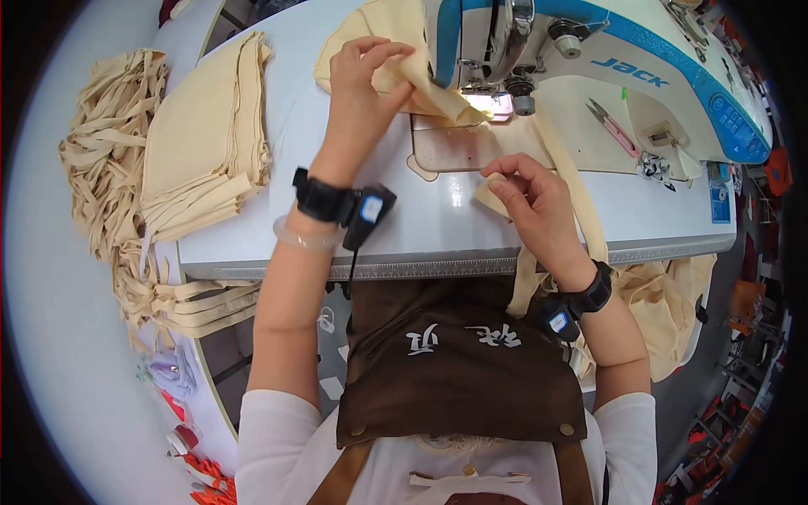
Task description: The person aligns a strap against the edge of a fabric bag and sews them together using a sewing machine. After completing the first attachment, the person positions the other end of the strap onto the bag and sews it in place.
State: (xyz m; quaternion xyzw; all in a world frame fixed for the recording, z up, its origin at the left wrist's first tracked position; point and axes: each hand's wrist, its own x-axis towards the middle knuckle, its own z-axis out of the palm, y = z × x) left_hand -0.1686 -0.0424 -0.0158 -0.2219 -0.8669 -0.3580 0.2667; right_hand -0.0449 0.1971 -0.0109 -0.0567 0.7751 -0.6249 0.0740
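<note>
Cream fabric (362, 38) lies under and left of the head of a white and blue sewing machine (656, 76). At its left part is my left hand (366, 88), thumb and fingers apart, touching the cloth; whether it grips any of it is unclear. A long cream strap (566, 160) runs from beside the needle area down over the table's front edge. My right hand (530, 194), in front of the machine, pinches the end of a cream strap (492, 200) between thumb and fingers. The machine's lamp lights the needle area, where the cloth's edge lies.
Folded cream panels (206, 126) are stacked at the left, beside a heap of cream straps (109, 143). Pink-handled scissors (614, 128) lie right of the needle. More cream cloth (661, 311) hangs below the table's ruler-marked front edge (421, 267).
</note>
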